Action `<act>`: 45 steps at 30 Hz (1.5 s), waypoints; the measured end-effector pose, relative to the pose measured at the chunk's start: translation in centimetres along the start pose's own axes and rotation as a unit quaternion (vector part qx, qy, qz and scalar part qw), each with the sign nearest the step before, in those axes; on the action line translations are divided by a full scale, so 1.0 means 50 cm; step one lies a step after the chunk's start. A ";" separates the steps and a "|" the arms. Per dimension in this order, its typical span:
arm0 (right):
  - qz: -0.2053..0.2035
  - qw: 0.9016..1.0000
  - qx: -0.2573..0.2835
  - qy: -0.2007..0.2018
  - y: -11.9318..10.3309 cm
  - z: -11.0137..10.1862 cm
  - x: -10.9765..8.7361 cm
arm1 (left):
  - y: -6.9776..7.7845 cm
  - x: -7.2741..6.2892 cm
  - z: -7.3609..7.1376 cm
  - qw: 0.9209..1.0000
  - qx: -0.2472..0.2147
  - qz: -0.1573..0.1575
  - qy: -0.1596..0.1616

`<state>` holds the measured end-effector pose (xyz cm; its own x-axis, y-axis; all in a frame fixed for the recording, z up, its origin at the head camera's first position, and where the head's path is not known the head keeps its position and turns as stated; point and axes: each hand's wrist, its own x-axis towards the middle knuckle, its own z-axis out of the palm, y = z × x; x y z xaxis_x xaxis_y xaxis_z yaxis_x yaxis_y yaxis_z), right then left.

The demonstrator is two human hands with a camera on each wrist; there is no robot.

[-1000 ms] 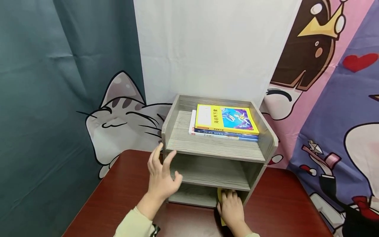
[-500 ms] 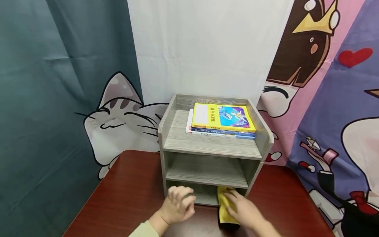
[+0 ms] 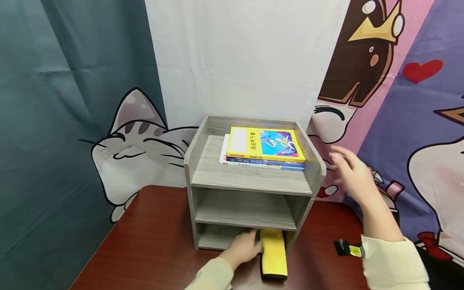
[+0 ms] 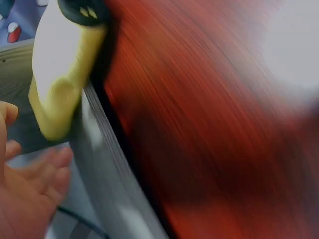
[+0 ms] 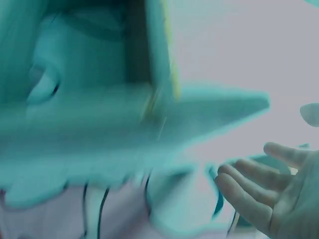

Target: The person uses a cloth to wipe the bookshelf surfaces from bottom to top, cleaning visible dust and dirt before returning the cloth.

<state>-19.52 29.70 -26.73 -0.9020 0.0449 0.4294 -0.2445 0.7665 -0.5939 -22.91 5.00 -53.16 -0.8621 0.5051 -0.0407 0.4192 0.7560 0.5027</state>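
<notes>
A yellow folded cloth (image 3: 273,253) with black edging lies partly inside the lowest shelf compartment, its near end out on the table. My left hand (image 3: 242,246) is at the cloth's left side, by the compartment's opening. In the left wrist view, the fingers (image 4: 59,172) are spread and loosely bent, with the cloth (image 4: 62,107) beyond them and nothing gripped. My right hand (image 3: 353,175) is raised to the right of the shelf unit (image 3: 250,183). Its fingers (image 5: 249,191) look straight and hold nothing in the right wrist view, which is blurred.
Several books (image 3: 266,143) are stacked on the unit's top tray, a yellow one uppermost. The unit stands on a dark red table (image 3: 152,237). Printed curtains (image 3: 253,60) hang close behind and at both sides.
My right hand has left the cloth and risen to the right. My left hand has come down beside the cloth. The cloth is more fully visible and the head view has shifted slightly.
</notes>
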 end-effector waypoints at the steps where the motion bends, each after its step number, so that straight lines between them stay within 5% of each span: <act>1: -0.001 1.000 0.019 0.016 -0.022 0.006 0.007 | 0.013 0.009 0.010 0.999 -0.040 -0.031 -0.001; 5: 0.017 0.999 -0.016 0.030 -0.079 0.036 0.027 | 0.064 0.029 0.048 0.989 -0.124 -0.081 0.019; 10: 0.034 0.995 -0.079 0.058 -0.081 0.065 0.037 | 0.130 0.032 0.089 0.989 -0.104 -0.104 0.029; 15: 0.016 0.986 -0.128 0.105 -0.076 0.090 0.029 | 0.166 0.040 0.142 0.989 0.026 -0.128 0.068; 18: 0.006 0.978 -0.149 0.144 -0.074 0.105 0.024 | 0.167 0.042 0.178 0.972 0.142 -0.131 0.137; 21: 0.001 0.972 -0.154 0.178 -0.073 0.112 0.024 | 0.162 0.048 0.192 0.952 0.213 -0.118 0.187; 23: -0.002 0.969 -0.157 0.189 -0.075 0.114 0.028 | 0.160 0.056 0.186 0.948 0.229 -0.103 0.196; 26: -0.010 0.967 -0.161 0.199 -0.078 0.114 0.037 | 0.160 0.068 0.164 0.962 0.189 -0.085 0.178; 29: -0.015 0.965 -0.163 0.207 -0.078 0.114 0.043 | 0.162 0.073 0.143 0.982 0.058 -0.087 0.160; 32: -0.014 0.964 -0.161 0.209 -0.076 0.117 0.046 | 0.161 0.073 0.133 0.980 -0.086 -0.094 0.154; 34: -0.014 0.965 -0.157 0.208 -0.074 0.120 0.048 | 0.161 0.072 0.129 0.963 -0.193 -0.108 0.154; 37: -0.014 0.966 -0.154 0.207 -0.071 0.123 0.051 | 0.161 0.070 0.122 0.922 -0.341 -0.120 0.140; 41: -0.011 0.966 -0.154 0.207 -0.067 0.125 0.057 | 0.162 0.064 0.104 0.839 -0.522 -0.117 0.099; 45: -0.009 0.967 -0.153 0.205 -0.063 0.129 0.065 | 0.158 0.056 0.084 0.765 -0.631 -0.107 0.073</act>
<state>-23.95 23.29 -27.84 -0.6666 0.2317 0.7085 -0.0863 0.9201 -0.3821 -20.83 14.15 -52.90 -0.9340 0.3042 -0.1872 -0.2641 -0.2355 0.9353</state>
